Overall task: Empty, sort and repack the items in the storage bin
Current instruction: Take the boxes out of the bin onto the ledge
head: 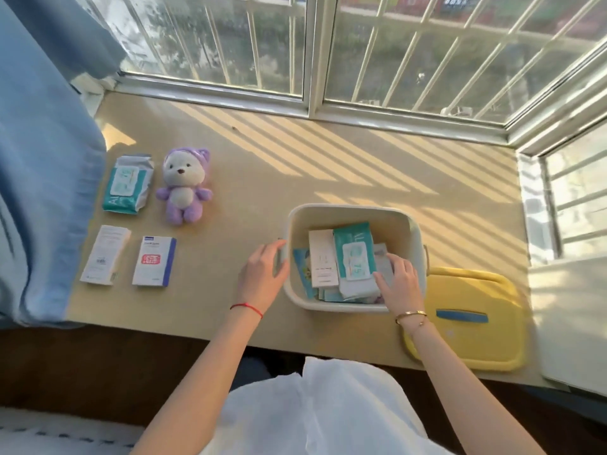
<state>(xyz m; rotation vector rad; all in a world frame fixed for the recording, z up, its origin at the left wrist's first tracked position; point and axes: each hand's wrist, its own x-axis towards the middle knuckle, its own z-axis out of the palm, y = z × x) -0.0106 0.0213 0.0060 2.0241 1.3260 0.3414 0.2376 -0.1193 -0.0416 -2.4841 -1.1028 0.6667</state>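
Note:
A cream storage bin (348, 213) stands on the tan sill. Inside lie a teal wipes pack (354, 249), a white box (323, 261) and several flat packets. My right hand (399, 277) reaches into the bin and its fingers touch the right edge of the wipes pack and a grey packet (382, 261) beneath. My left hand (266, 267) rests against the bin's left outer wall, fingers relaxed. Laid out at the left are another wipes pack (128, 183), a purple plush bear (184, 187) and two white boxes (105, 254) (154, 261).
A yellow lid with a blue handle (466, 318) lies just right of the bin at the sill's front edge. A blue curtain (42, 178) hangs over the left end. Barred windows close off the back and right sides.

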